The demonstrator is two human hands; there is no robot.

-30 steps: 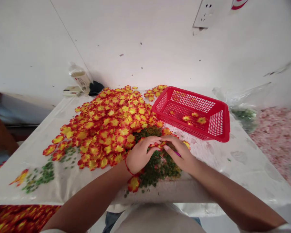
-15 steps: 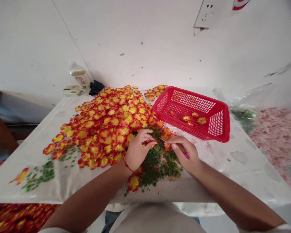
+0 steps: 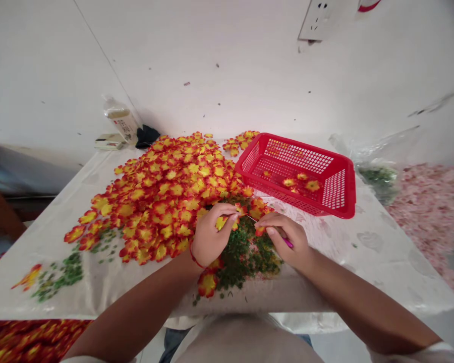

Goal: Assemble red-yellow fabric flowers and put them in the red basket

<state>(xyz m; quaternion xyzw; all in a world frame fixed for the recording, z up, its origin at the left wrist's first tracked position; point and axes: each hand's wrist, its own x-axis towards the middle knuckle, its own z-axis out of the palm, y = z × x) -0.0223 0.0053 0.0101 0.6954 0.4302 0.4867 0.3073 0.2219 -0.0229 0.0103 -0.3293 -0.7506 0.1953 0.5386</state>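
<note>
Left grip (image 3: 211, 237) closed, fingers curled together on a small red-and-yellow artificial blossom (image 3: 221, 223), over the near middle of the white-sheeted bench (image 3: 363, 262). Right grip (image 3: 285, 239) clamped on a slim pink-handled metal pick (image 3: 287, 243), thin shaft reaching left toward the left fingers. A second small blossom (image 3: 260, 231) sits at the right fingertips. Directly below both hands, a loose pile of green moss-like crumbs (image 3: 245, 257). Just left and far of the hands, a broad heap of red-and-yellow artificial blossoms (image 3: 162, 199). Far right of the hands, a red plastic mesh basket (image 3: 336, 189) holds a few blossoms. Beyond the heap, far left, stands a clear plastic bottle (image 3: 121, 121).
</note>
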